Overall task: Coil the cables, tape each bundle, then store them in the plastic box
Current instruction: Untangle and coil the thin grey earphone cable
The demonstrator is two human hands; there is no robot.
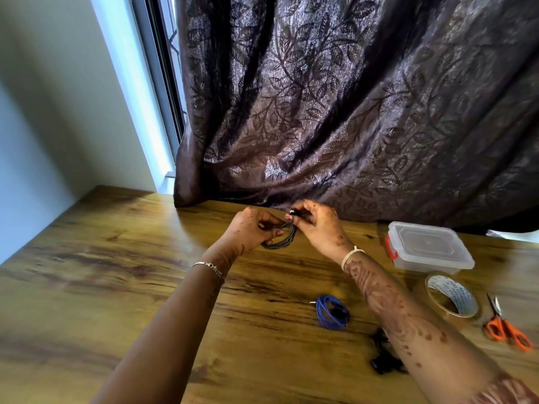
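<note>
Presently, head view: both my hands are raised just above the wooden bench (116,272), near the curtain (350,112). My left hand (250,228) has its fingers closed around a coil of dark grey cable (281,239), pinching the loops together. My right hand (316,225) has its fingers closed on the cable's black plug end (294,212), just above the coil. A blue coiled cable (332,312) lies on the bench nearer me; a black cable (382,357) lies partly under my right forearm. The plastic box (428,247), lid on, sits to the right, the tape roll (452,295) just in front of it, orange-handled scissors (506,326) beside that.
</note>
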